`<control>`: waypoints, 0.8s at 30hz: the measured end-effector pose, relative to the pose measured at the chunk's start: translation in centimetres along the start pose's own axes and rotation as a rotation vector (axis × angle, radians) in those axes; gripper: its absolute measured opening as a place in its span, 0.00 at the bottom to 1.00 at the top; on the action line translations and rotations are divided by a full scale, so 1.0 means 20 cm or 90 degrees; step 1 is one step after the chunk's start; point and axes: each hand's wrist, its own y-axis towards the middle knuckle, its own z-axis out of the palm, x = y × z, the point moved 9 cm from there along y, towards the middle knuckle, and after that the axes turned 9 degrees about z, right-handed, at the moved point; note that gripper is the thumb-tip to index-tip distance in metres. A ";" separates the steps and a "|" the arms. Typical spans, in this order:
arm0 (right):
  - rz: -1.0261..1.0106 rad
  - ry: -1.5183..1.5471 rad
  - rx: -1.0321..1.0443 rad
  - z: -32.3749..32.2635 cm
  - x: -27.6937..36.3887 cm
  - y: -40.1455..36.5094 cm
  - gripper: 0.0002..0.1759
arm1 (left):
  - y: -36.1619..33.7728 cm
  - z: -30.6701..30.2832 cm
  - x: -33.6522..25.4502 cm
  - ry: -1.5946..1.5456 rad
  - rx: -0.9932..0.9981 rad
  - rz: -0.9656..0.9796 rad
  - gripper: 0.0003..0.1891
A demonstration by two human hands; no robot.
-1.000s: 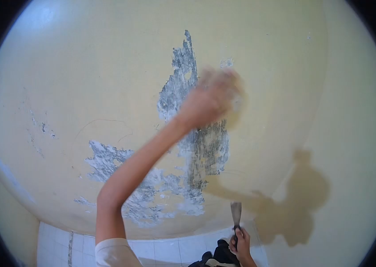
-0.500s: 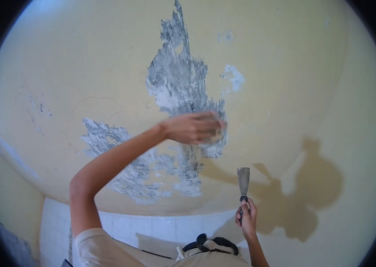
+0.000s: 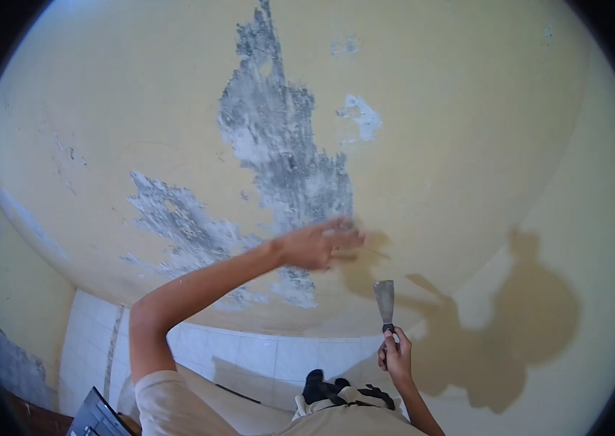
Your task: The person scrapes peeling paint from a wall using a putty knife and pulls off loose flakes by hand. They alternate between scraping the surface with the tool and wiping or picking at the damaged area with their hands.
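My right hand (image 3: 397,354) is closed around the dark handle of a paint scraper (image 3: 384,301), its flat metal blade pointing up and held away from the body. My left hand (image 3: 320,244) reaches across in front of the wall, slightly blurred, with its fingers spread and nothing visible in them. It is over the lower right edge of a large grey patch (image 3: 275,131) where the yellow paint has come off. Whether the fingertips touch the wall cannot be made out.
The yellow wall (image 3: 453,145) has a second bare patch (image 3: 187,225) at lower left and a small whitish spot (image 3: 360,118). White floor tiles (image 3: 249,356) run along its foot. A dark flat object (image 3: 97,414) is at bottom left. Shadows fall on the right side.
My left hand has moved down the wall relative to the bare patch, and its fingers have spread. The view has shifted a little; my right hand still holds the paint scraper.
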 end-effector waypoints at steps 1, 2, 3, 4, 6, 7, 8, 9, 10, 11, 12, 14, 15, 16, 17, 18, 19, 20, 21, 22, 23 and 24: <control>0.000 -0.001 -0.002 -0.04 0.01 0.00 0.12 | -0.05 0.00 -0.14 -0.080 -0.017 0.097 0.36; -0.027 -0.007 -0.023 -0.08 0.04 -0.02 0.12 | -0.09 -0.07 -0.08 -0.055 -0.038 0.047 0.34; -0.052 -0.007 -0.044 -0.10 0.06 -0.02 0.12 | -0.15 -0.19 -0.02 -0.033 -0.055 0.002 0.33; -0.071 -0.031 -0.067 -0.16 0.05 -0.01 0.12 | -0.22 -0.33 0.17 0.134 -0.127 -0.129 0.33; -0.042 -0.003 -0.105 -0.27 -0.02 -0.02 0.13 | -0.35 -0.78 0.55 0.305 -0.314 -0.450 0.37; -0.024 0.022 -0.141 -0.34 -0.05 -0.01 0.13 | -0.40 -0.94 0.69 0.350 -0.415 -0.543 0.36; -0.022 0.010 -0.145 -0.36 -0.06 -0.01 0.12 | -0.45 -1.01 0.78 0.385 -0.460 -0.604 0.35; -0.016 0.002 -0.142 -0.37 -0.06 -0.01 0.12 | -0.43 -0.94 0.83 0.384 -0.454 -0.613 0.35; -0.008 -0.009 -0.139 -0.36 -0.06 -0.01 0.12 | -0.37 -0.83 0.85 0.385 -0.474 -0.627 0.34; 0.000 -0.019 -0.136 -0.35 -0.05 -0.01 0.12 | -0.31 -0.72 0.84 0.387 -0.494 -0.641 0.34; 0.001 -0.023 -0.129 -0.33 -0.03 0.00 0.12 | -0.13 -0.56 0.77 0.261 -0.382 -0.562 0.33; -0.020 -0.026 -0.080 -0.26 0.02 -0.03 0.12 | 0.13 -0.25 0.39 0.133 -0.236 -0.280 0.33; -0.020 -0.033 -0.077 -0.26 0.03 -0.06 0.12 | 0.21 -0.16 0.17 0.130 -0.199 -0.077 0.33; -0.037 -0.031 -0.068 -0.24 0.06 -0.06 0.12 | 0.21 -0.26 0.15 0.140 -0.198 -0.075 0.33; -0.048 -0.025 -0.061 -0.22 0.07 -0.06 0.13 | 0.12 -0.43 0.21 0.176 -0.290 -0.200 0.32; -0.072 -0.006 -0.072 -0.21 0.06 -0.05 0.13 | 0.03 -0.60 0.26 0.208 -0.379 -0.323 0.31; -0.075 -0.003 -0.071 -0.19 0.07 -0.05 0.13 | 0.04 -0.67 0.32 0.210 -0.378 -0.320 0.31; -0.060 0.003 -0.074 -0.18 0.07 -0.07 0.13 | -0.08 -0.78 0.44 0.246 -0.503 -0.482 0.30; -0.048 0.010 -0.077 -0.17 0.06 -0.08 0.13 | -0.21 -0.84 0.49 0.282 -0.628 -0.643 0.28; -0.051 0.010 -0.075 -0.15 0.07 -0.08 0.13 | -0.19 -0.83 0.48 0.286 -0.629 -0.642 0.28; -0.047 0.000 -0.057 -0.12 0.07 -0.07 0.13 | -0.11 -0.73 0.50 0.248 -0.531 -0.637 0.27; -0.043 -0.009 -0.039 -0.08 0.07 -0.07 0.13 | -0.05 -0.62 0.50 0.210 -0.433 -0.631 0.25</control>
